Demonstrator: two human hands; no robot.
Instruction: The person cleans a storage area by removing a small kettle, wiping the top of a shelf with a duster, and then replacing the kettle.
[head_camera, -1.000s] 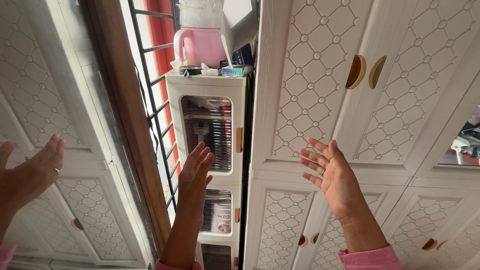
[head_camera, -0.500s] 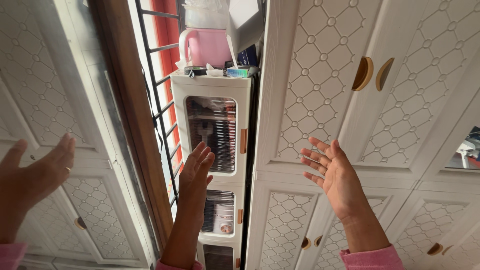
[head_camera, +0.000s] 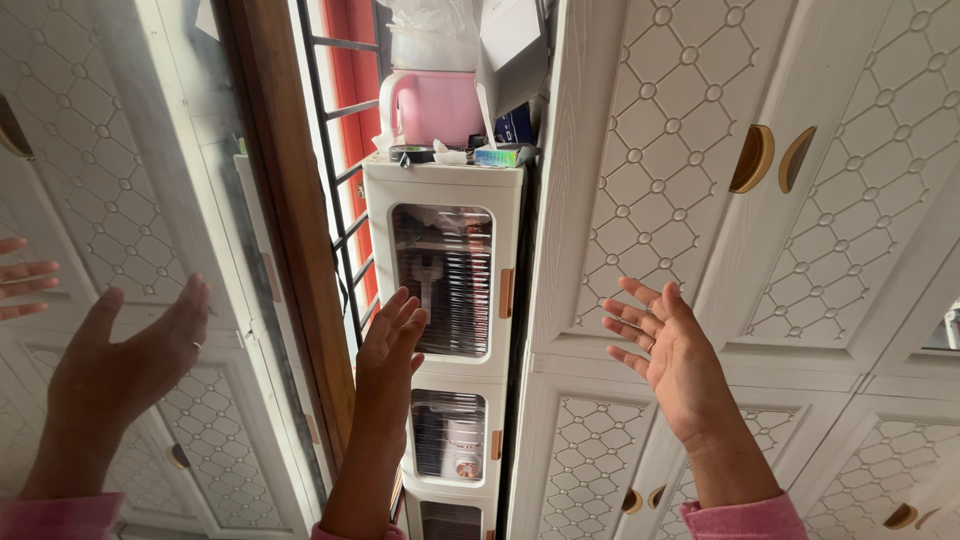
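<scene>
A: Where are the hands?

B: Both are raised and empty. The left hand (head_camera: 390, 350) is up in front of the narrow white storage tower (head_camera: 445, 185), over its upper clear-fronted compartment, fingers straight and close together. I cannot tell whether it touches the front. The right hand (head_camera: 672, 360) is lifted before the white lattice wardrobe door (head_camera: 640, 200), palm turned inward, fingers spread apart. Nothing is gripped by either.

A: What stage does that look like?

B: As I read it, an open-handed pause facing the furniture, with no grasp begun. Taking hold of anything would call for a reach: the tower's small orange tab (head_camera: 506, 293) lies just to the right of the left hand, while the 2 curved wooden handles (head_camera: 772, 158) sit well above the right hand.

A: And around them?

B: A pink jug (head_camera: 440, 105) and small clutter stand on top of the tower. A barred window (head_camera: 340, 110) with a brown wooden frame (head_camera: 290, 220) is to its left. Further left, a mirrored door (head_camera: 130, 150) shows the reflection of a hand (head_camera: 120, 365), which is not a 3rd hand.

A: Any obstruction?

B: None between hands and doors. The tower is wedged tightly between frame and wardrobe.
</scene>
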